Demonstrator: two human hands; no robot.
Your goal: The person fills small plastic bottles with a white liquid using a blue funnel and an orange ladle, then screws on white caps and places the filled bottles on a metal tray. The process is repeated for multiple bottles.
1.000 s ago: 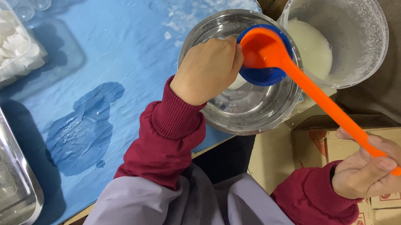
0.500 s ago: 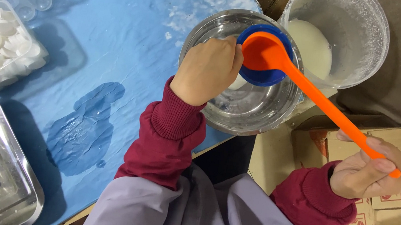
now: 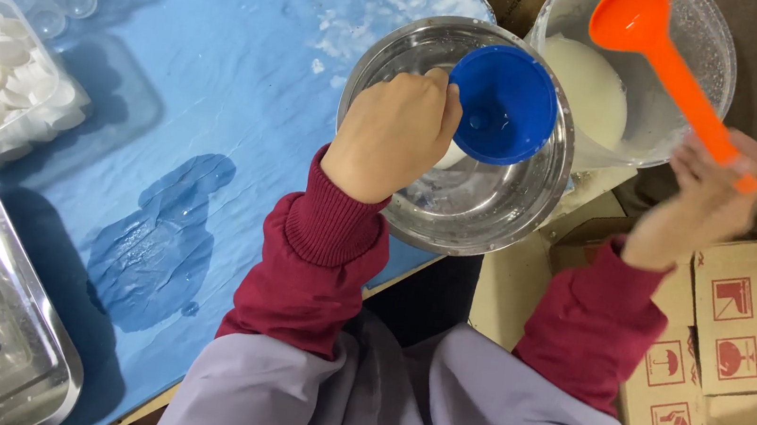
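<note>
Head view: our left hand grips the blue funnel over the steel bowl, right hand clutches the orange ladle above the milky bucket beside that bowl; refill step, we judge, next needs a dip.

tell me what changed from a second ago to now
The right hand swung the orange ladle off the blue funnel and over to the clear bucket of white liquid. The left hand kept its grip at the funnel over the steel bowl; nothing else moved.
</note>
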